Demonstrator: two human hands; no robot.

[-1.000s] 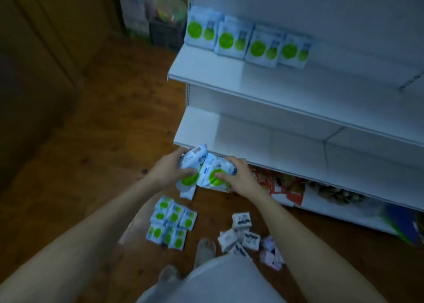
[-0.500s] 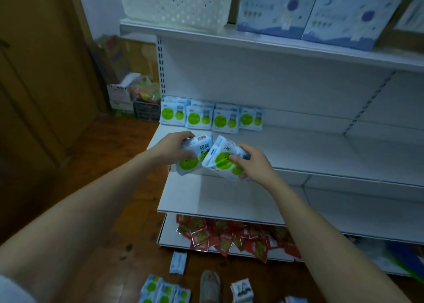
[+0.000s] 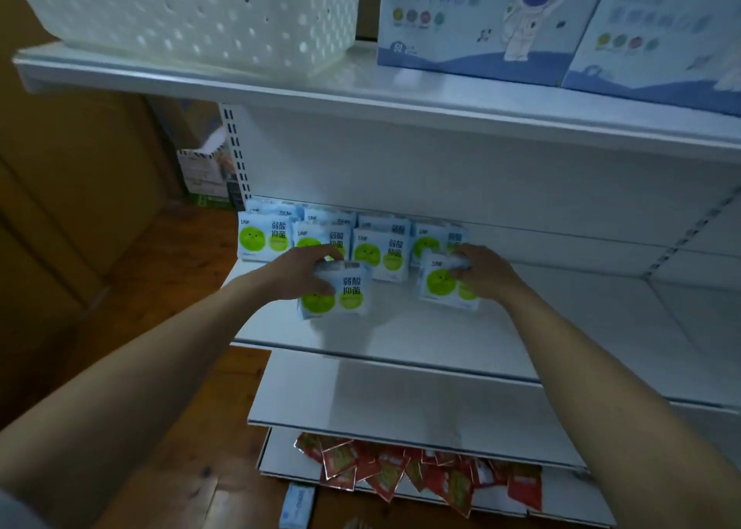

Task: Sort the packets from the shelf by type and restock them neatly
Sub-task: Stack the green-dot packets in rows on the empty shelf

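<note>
Hands (image 3: 298,274) (image 3: 483,272) each grip one green-dot packet (image 3: 337,294) (image 3: 445,286) upright on the shelf (image 3: 561,328), bare board rightward

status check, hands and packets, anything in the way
Left hand grips one green-dot packet, right hand grips another. Both at the middle shelf, before the back row. Nothing blocking.

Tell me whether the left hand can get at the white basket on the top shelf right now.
Probably not: the left hand grips a green-dot packet, so it isn't free, though nothing blocks the white basket above.

Both arms outstretched; left hand (image 3: 302,274), right hand (image 3: 483,270) apparently gripping, fingers curled.
</note>
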